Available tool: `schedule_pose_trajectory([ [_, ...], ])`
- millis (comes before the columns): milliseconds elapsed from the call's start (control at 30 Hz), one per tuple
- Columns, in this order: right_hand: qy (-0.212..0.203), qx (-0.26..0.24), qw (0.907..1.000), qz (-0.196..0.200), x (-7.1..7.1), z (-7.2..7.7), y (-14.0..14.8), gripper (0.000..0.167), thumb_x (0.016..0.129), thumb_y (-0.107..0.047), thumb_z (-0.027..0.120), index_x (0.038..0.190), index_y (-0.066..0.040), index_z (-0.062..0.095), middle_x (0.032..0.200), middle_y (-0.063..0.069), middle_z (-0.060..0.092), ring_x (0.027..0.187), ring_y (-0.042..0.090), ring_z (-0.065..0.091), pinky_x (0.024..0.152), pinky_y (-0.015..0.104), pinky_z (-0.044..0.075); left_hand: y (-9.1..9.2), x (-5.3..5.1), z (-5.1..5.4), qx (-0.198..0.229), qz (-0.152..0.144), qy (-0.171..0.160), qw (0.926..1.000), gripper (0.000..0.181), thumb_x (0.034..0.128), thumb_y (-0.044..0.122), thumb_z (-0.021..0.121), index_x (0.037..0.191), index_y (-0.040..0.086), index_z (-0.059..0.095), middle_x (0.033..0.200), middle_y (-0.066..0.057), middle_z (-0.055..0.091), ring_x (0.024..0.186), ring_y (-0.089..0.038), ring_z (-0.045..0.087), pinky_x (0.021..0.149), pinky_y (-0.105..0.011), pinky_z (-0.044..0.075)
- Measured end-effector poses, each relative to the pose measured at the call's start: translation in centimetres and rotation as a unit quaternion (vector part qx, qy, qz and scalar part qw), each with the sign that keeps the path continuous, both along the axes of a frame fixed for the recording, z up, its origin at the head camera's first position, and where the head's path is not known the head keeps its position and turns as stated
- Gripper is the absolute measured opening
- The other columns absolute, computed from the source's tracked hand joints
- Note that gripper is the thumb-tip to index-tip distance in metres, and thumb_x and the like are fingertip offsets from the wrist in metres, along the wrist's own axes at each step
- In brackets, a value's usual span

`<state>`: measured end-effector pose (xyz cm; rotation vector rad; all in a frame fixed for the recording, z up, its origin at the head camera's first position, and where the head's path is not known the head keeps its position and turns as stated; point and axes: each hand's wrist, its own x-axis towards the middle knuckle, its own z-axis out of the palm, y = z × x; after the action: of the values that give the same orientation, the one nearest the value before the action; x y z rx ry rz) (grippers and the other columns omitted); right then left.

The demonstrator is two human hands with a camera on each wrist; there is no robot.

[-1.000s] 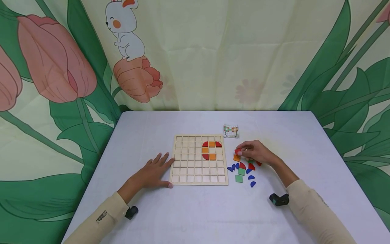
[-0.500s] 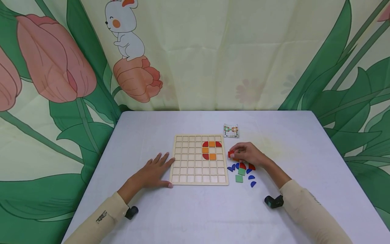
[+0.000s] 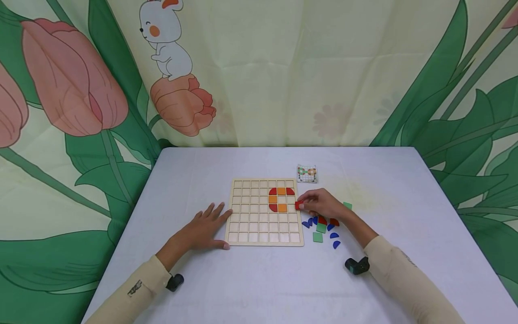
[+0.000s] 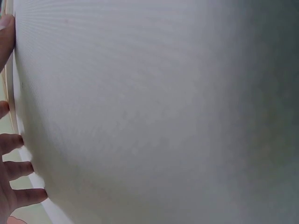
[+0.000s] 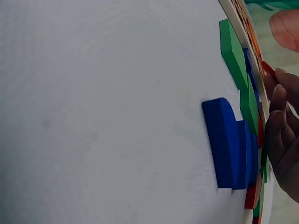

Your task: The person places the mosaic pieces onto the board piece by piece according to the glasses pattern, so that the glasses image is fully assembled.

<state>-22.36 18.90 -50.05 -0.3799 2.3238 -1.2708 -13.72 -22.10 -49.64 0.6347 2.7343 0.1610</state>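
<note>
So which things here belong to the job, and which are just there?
In the job:
right hand, pinching a red piece
left hand
grid board
loose coloured pieces
printed card, probably a guide

Just there:
patterned backdrop
white tablecloth
black wrist cameras

The beige board [image 3: 260,228] has a square grid pattern; the pieces [image 3: 317,237] are red, orange, blue and green. The tablecloth [image 3: 251,288] is white, the sleeves [image 3: 139,288] tan, the cream curtain [image 3: 259,99] printed with pink tulips [image 3: 74,81] and green leaves [image 3: 429,85].

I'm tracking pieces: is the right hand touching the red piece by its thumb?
Touching: the head view shows the right hand pinching the red piece, with no gap between them.
</note>
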Motion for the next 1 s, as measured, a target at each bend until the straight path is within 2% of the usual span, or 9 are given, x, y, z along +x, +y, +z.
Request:
schedule_pose_trajectory([
  [300, 0.012, 0.011, 0.9998, 0.014, -0.3, 0.0, -1.3, 0.022, 0.095, -0.019, 0.071, 0.115, -0.011, 0.073, 0.093, 0.006, 0.07, 0.066, 0.021, 0.063, 0.063, 0.028, 0.055, 0.0, 0.1, 0.1, 0.003, 0.004, -0.003, 1.0, 0.106, 0.0796, 0.076, 0.063, 0.161, 0.023, 0.022, 0.169, -0.013, 0.015, 0.154, -0.043, 0.013, 0.114, -0.068, 0.026],
  [600, 0.028, 0.058, 0.9975, 0.028, -0.3, 0.5, -2.5, 0.017, 0.093, -0.02, 0.073, 0.109, -0.013, 0.074, 0.087, 0.002, 0.067, 0.064, 0.018, 0.06, 0.061, 0.027, 0.052, 0.0, 0.3, 0.3, 0.007, 0.006, -0.006, 0.9999, 0.105, 0.08, 0.075, 0.064, 0.162, 0.023, 0.022, 0.169, -0.014, 0.015, 0.154, -0.043, 0.012, 0.114, -0.068, 0.025],
  [767, 0.044, 0.082, 0.9949, 0.04, -0.2, 0.9, -2.6, 0.02, 0.09, -0.022, 0.077, 0.109, -0.014, 0.074, 0.085, 0.001, 0.063, 0.07, 0.018, 0.058, 0.062, 0.027, 0.049, 0.0, 0.2, 0.2, 0.002, 0.009, -0.007, 0.9999, 0.106, 0.0793, 0.075, 0.064, 0.162, 0.024, 0.022, 0.169, -0.013, 0.014, 0.154, -0.043, 0.012, 0.114, -0.068, 0.025],
  [1000, 0.07, 0.109, 0.9903, 0.051, -0.4, 0.9, -2.6, 0.02, 0.089, -0.025, 0.078, 0.107, -0.015, 0.076, 0.086, -0.001, 0.065, 0.076, 0.017, 0.056, 0.064, 0.027, 0.047, 0.1, 0.1, 0.2, -0.001, 0.011, -0.006, 0.9999, 0.106, 0.0787, 0.076, 0.064, 0.161, 0.024, 0.023, 0.169, -0.012, 0.014, 0.154, -0.043, 0.012, 0.115, -0.067, 0.025],
])
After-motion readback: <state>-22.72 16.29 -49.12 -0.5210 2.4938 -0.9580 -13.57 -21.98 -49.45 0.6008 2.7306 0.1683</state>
